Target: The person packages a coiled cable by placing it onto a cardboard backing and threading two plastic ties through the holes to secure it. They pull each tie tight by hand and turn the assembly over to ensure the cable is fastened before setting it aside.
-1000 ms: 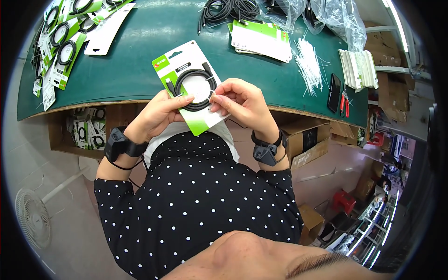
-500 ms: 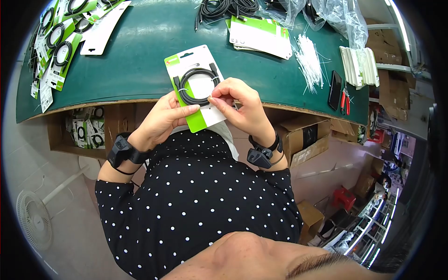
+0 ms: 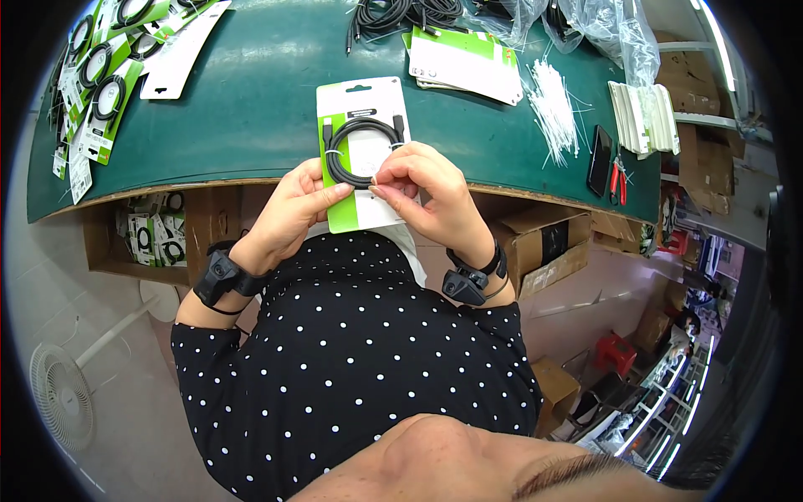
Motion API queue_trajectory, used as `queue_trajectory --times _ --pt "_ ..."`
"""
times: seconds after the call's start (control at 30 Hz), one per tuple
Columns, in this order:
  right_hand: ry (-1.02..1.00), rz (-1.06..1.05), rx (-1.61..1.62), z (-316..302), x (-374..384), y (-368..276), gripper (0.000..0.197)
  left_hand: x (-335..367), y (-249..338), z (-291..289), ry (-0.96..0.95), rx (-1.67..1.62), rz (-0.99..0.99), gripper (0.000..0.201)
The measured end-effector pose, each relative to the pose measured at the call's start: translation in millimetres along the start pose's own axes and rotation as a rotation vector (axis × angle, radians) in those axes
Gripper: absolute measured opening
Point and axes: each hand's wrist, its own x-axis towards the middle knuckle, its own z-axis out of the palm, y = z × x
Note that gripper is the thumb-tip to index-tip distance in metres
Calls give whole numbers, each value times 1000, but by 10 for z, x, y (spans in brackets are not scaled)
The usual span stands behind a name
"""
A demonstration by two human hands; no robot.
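Note:
I hold a green and white packaging card (image 3: 361, 109) with a coiled black cable (image 3: 355, 151) lying on its face, over the near edge of the green table (image 3: 251, 125). My left hand (image 3: 293, 205) grips the card's lower left side, thumb on the coil. My right hand (image 3: 422, 188) holds the card's right side, its fingertips pinching at the coil's right edge where a thin white tie shows. Both wrists wear black bands.
Several packed cable cards (image 3: 100, 75) lie at the table's far left. A stack of blank cards (image 3: 464, 63), loose black cables (image 3: 401, 12), white ties (image 3: 552, 105), a phone (image 3: 599, 161) and red pliers (image 3: 617, 177) lie to the right. Cardboard boxes (image 3: 535, 243) stand under the table, a fan (image 3: 63, 393) on the floor.
The card has turned from tilted to nearly upright and shifted slightly toward the table. My right fingers have moved onto the coil's right edge.

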Motion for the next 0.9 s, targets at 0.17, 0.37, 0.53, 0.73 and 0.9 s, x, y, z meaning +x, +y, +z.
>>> queue_trajectory --times 0.17,0.37,0.53,0.73,0.9 --pt "20 -23 -62 20 -16 -20 15 15 -103 -17 11 27 73 33" --pt "21 149 100 -23 -92 -28 11 -5 -162 18 30 168 335 36" --pt "58 243 265 13 -101 29 8 -27 -150 28 23 213 369 36" --pt "77 179 174 85 -77 59 9 -25 -175 12 36 178 365 34" --pt "78 108 52 89 -44 30 10 -4 -199 -2 34 175 366 31"
